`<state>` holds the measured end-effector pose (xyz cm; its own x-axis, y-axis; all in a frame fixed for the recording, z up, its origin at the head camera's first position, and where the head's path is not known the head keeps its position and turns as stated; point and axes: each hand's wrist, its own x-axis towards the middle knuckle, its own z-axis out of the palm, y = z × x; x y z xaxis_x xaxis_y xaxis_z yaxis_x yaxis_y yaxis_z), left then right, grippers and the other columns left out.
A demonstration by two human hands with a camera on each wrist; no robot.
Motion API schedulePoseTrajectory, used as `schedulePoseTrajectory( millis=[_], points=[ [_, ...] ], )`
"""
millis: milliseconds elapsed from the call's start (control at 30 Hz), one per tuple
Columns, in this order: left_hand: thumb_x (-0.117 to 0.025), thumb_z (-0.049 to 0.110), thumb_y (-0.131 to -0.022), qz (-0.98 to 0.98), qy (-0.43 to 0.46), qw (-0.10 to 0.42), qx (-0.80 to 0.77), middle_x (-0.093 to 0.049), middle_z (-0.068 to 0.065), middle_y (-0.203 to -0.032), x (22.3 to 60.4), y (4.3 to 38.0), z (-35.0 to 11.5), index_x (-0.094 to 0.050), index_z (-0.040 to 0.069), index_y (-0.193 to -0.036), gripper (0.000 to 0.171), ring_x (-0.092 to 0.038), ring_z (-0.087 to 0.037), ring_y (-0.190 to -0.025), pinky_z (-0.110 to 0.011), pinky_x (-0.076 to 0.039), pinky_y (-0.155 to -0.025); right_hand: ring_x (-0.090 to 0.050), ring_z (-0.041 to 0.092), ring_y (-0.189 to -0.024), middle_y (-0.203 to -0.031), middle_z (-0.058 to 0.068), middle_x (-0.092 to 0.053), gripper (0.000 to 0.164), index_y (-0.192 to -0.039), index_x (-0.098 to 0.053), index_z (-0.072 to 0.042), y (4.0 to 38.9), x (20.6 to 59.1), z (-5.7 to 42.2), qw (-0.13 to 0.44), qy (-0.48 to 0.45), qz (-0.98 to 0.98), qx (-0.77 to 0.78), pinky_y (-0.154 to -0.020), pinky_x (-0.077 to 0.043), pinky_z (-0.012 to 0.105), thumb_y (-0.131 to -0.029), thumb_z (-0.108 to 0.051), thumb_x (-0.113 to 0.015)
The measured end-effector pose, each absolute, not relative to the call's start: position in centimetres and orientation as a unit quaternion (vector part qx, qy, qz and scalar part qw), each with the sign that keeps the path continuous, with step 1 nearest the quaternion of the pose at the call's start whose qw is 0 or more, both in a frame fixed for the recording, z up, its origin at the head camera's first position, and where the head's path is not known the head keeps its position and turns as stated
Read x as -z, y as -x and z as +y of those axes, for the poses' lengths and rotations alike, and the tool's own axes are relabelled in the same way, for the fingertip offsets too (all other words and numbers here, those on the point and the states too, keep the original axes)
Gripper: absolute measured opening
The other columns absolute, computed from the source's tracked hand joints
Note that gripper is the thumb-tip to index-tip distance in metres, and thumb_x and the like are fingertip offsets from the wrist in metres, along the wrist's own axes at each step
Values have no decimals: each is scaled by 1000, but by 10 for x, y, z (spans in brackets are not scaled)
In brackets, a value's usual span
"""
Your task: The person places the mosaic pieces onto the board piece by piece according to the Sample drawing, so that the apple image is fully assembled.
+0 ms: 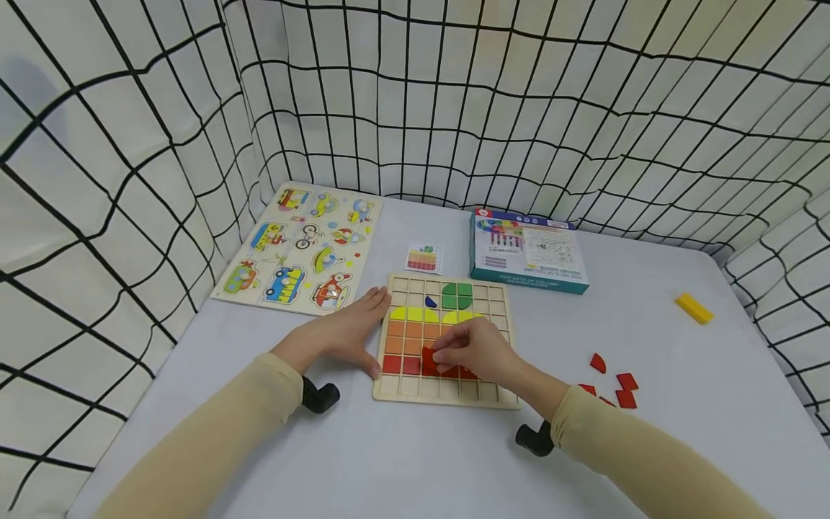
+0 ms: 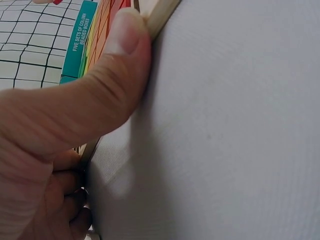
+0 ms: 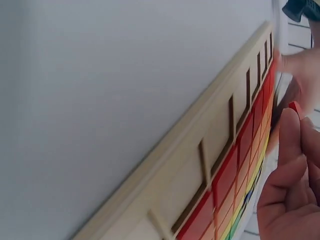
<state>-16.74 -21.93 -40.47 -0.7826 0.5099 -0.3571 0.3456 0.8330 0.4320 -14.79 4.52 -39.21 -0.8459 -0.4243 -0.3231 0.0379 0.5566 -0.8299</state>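
Observation:
A wooden grid board (image 1: 431, 389) lies on the table, with rows of red, orange and yellow tiles, a green group and a dark blue piece (image 1: 431, 302) set in its squares. My left hand (image 1: 346, 333) rests along the board's left edge, thumb near the lower end and fingers near the upper end. In the left wrist view its thumb (image 2: 117, 65) touches the rim. Over the red row, my right hand (image 1: 476, 349) pinches a red tile (image 1: 429, 360) between thumb and fingers. Just the tip of that red tile (image 3: 295, 107) shows in the right wrist view.
Several loose red pieces (image 1: 626, 399) lie right of the board, and a yellow block (image 1: 694, 308) farther right. Behind stand a small pattern card (image 1: 424, 258) and a teal-edged box (image 1: 528, 252). A vehicle puzzle board (image 1: 298, 249) lies back left. Black netting surrounds the table.

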Motion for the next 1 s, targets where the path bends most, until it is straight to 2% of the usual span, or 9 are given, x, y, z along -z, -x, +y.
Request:
schedulePoseTrajectory(
  millis=[300,400,833,1000],
  points=[
    [-89,53,-71,928,-226,240,-170,0,-17,-173,401,171,-218,-10,-1,-163,133,5,-34,-161,-49,-10,-131,-69,12,-62,-82,1,-76,12,-97,-82,-9,131,395,6,280,143,855,412,-60,-55,18,-89,-17,-80],
    [-89,52,-71,928,-226,242,-172,0,-17,-173,400,171,-218,-10,-1,-163,133,5,-34,-161,-49,-10,-131,-68,13,-60,-80,1,-76,11,-97,-81,-9,126,396,-2,284,148,853,412,-59,-55,18,-89,-15,-80],
    [-89,51,-73,928,-225,243,-172,1,-16,-173,399,168,-219,-7,-1,-163,132,6,-32,-161,-48,-10,-132,-63,10,-59,-69,-1,-70,6,-90,-80,-6,120,398,-13,230,188,880,372,-57,-53,20,-90,-12,-78],
    [-89,50,-73,927,-224,244,-176,2,-16,-173,399,166,-220,-7,-1,-163,132,7,-32,-161,-47,-9,-132,-56,8,-60,-65,-5,-67,9,-81,-78,-10,118,399,-16,207,226,888,342,-54,-46,17,-86,-16,-83]
  ],
)
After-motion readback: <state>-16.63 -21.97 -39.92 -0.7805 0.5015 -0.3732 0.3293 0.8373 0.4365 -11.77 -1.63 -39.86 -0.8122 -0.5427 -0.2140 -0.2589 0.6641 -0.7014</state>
